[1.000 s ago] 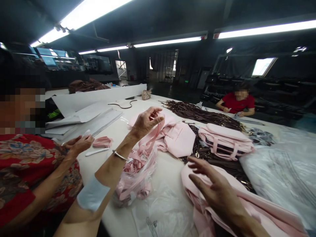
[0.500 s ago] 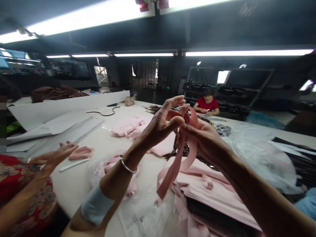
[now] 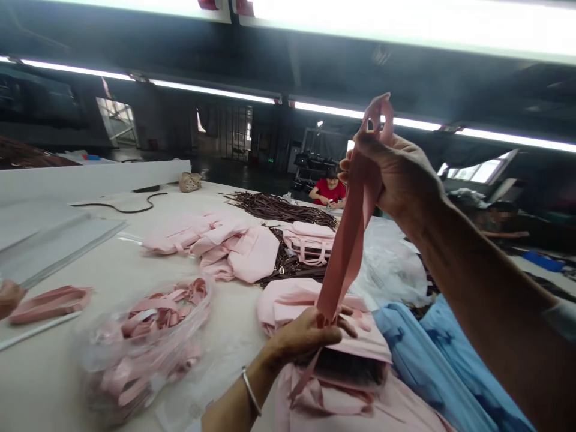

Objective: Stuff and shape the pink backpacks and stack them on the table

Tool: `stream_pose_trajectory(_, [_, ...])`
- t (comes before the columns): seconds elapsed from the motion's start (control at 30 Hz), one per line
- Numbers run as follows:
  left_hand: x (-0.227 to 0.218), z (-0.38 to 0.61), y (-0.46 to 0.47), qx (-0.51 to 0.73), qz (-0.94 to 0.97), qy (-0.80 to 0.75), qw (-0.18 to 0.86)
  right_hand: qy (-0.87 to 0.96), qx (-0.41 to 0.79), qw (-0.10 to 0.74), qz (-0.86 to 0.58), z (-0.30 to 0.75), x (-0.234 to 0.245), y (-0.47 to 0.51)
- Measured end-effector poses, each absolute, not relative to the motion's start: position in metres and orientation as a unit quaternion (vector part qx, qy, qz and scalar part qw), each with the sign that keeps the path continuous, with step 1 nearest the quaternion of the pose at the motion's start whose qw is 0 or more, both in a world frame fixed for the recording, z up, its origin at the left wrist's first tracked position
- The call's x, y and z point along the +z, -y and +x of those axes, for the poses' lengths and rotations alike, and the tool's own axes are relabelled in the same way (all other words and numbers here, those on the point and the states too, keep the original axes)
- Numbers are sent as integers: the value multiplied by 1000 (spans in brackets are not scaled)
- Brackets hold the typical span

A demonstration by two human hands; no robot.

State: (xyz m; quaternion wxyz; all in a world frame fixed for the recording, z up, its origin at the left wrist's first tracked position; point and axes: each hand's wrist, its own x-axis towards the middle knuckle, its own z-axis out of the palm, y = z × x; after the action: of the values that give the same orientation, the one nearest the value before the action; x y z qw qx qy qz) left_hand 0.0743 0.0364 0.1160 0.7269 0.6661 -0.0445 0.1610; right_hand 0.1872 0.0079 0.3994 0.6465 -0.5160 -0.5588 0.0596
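Observation:
A pink fabric strap (image 3: 346, 240) is stretched upright between my two hands. My right hand (image 3: 396, 171), raised high, is closed around its upper part, with a loop poking out above the thumb. Lower down, my left hand (image 3: 310, 333), with a bracelet at its wrist, is closed on the strap's lower part, and a thin end hangs below it. Just behind and under my left hand lies a pink bag (image 3: 288, 306) with a dark opening. To the left, a clear plastic bag (image 3: 94, 354) holds several pink straps.
Pink fabric pieces (image 3: 252, 252) and dark brown straps (image 3: 279, 209) lie across the white table (image 3: 234, 294). Blue fabric (image 3: 432, 360) is at my right. Another person's hand (image 3: 11, 297) is at the left edge, near a folded pink strap (image 3: 49, 303). A person in red (image 3: 330, 191) sits beyond.
My hands were close together on the bunched strap. Now my right hand has gone up and my left hand down, drawing the strap out lengthwise. The view has turned rightward.

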Motion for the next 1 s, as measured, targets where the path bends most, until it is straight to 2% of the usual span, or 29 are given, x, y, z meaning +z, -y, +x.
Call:
stream_pose_trajectory(0.07, [122, 79, -41, 165, 634, 20, 755, 565, 43, 656, -498, 200, 405, 2])
stream_pose_trajectory(0.13, [123, 69, -59, 182, 619, -36, 763, 579, 6, 630, -517, 220, 407, 16])
stream_pose_trajectory(0.2, [124, 47, -85, 227, 634, -100, 732, 592, 19, 558, -581, 241, 404, 34])
stream_pose_trajectory(0.3, [137, 3, -120, 276, 679, -169, 659, 599, 131, 423, -667, 266, 389, 56])
stream_pose_trajectory(0.33, [145, -11, -127, 293, 693, -189, 631, 598, 157, 404, -674, 272, 383, 62])
stream_pose_trajectory(0.43, [177, -44, -133, 380, 696, -235, 562, 583, 169, 458, -650, 288, 364, 76])
stream_pose_trajectory(0.53, [215, -63, -127, 479, 650, -239, 539, 578, 188, 512, -607, 315, 343, 87])
stream_pose_trajectory(0.63, [261, -68, -116, 527, 645, -196, 518, 622, 275, 437, -588, 350, 324, 86])
stream_pose_trajectory(0.73, [307, -58, -95, 490, 699, -166, 494, 652, 327, 373, -573, 358, 316, 71])
stream_pose_trajectory(0.87, [349, -31, -60, 413, 787, -151, 433, 709, 350, 384, -477, 298, 326, 46])
stream_pose_trajectory(1.0, [366, -19, -43, 404, 814, -135, 396, 740, 407, 378, -380, 215, 337, 26])
